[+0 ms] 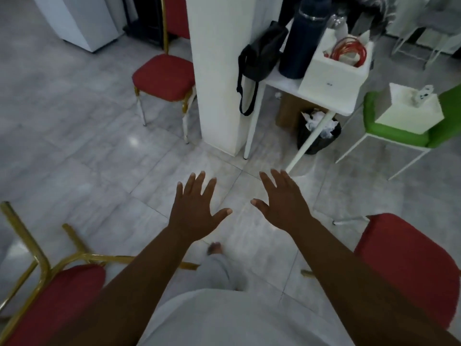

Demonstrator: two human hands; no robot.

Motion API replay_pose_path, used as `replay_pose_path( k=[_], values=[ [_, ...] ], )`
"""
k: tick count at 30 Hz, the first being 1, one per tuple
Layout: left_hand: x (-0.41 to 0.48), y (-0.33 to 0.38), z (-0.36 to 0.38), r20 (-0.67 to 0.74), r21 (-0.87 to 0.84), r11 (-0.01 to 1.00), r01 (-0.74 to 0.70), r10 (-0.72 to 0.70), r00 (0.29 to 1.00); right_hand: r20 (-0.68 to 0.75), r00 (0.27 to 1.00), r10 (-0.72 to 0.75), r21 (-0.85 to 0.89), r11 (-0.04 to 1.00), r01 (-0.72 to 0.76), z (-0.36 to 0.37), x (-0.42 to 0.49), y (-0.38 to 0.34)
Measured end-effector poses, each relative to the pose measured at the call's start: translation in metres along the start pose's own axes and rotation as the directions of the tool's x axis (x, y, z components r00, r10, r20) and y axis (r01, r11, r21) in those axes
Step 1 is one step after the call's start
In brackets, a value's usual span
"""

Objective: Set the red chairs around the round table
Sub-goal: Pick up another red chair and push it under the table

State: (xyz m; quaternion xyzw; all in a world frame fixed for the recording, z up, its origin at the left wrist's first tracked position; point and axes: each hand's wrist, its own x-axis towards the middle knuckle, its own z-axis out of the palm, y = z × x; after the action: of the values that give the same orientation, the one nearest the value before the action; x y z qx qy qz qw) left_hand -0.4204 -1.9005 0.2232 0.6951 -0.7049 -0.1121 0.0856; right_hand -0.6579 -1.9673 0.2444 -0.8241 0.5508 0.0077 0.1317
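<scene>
At the lower left edge, a red chair (57,303) with a gold frame lies close to the person's left arm, its gold legs pointing up and away, so it seems tipped over. Farther off, a second red chair (163,76) stands upright on the grey tiled floor (74,158), just beside a white pillar (219,71). In the middle, the left hand (197,208) and the right hand (284,206) reach forward side by side above the floor, palms down, fingers straight and spread, holding nothing and touching no chair. Beyond them a white table (282,83) carries a black bag (264,51), a dark bottle (301,41) and a white box (334,78); a black bin (324,141) sits under it. A green chair (389,133) stands to the right, and a third red chair (411,265) sits at the lower right, next to the right arm.
</scene>
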Motion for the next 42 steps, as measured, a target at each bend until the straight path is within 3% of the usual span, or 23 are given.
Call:
replay_pose_path(
  k=[16, 20, 23, 26, 30, 33, 36, 42],
  values=[
    [0.221, -0.135, -0.036, -0.064, -0.07, 0.951, 0.301, -0.306, 0.95, 0.104, 0.942, -0.32, -0.147, 0.932, 0.333, -0.058, 0.321, -0.067],
    [0.236, -0.177, -0.051, -0.099, -0.099, 0.89, 0.445, -0.454, 0.886, 0.131, 0.892, -0.433, -0.151, 0.881, 0.449, -0.063, 0.385, -0.107],
    [0.239, -0.204, -0.053, -0.105, -0.125, 0.808, 0.576, -0.588, 0.802, 0.172, 0.809, -0.563, -0.141, 0.798, 0.586, -0.057, 0.432, -0.141],
    [0.236, -0.222, -0.055, -0.131, -0.155, 0.695, 0.702, -0.719, 0.683, 0.232, 0.691, -0.684, -0.145, 0.678, 0.72, -0.047, 0.478, -0.181],
    [0.222, -0.231, -0.058, -0.14, -0.211, 0.476, 0.854, -0.879, 0.455, 0.317, 0.503, -0.804, -0.105, 0.497, 0.861, -0.039, 0.517, -0.236],
    [0.204, -0.225, -0.06, -0.125, -0.258, 0.289, 0.922, -0.956, 0.265, 0.385, 0.318, -0.866, -0.069, 0.317, 0.946, -0.03, 0.532, -0.276],
    [0.176, -0.209, -0.056, -0.075, -0.289, 0.047, 0.956, -0.997, 0.026, 0.46, 0.125, -0.879, -0.002, 0.14, 0.99, -0.013, 0.529, -0.328],
    [0.114, -0.164, -0.029, 0.002, -0.36, -0.317, 0.877, -0.941, -0.34, 0.488, -0.282, -0.826, 0.08, -0.28, 0.957, 0.024, 0.456, -0.41]
  ],
)
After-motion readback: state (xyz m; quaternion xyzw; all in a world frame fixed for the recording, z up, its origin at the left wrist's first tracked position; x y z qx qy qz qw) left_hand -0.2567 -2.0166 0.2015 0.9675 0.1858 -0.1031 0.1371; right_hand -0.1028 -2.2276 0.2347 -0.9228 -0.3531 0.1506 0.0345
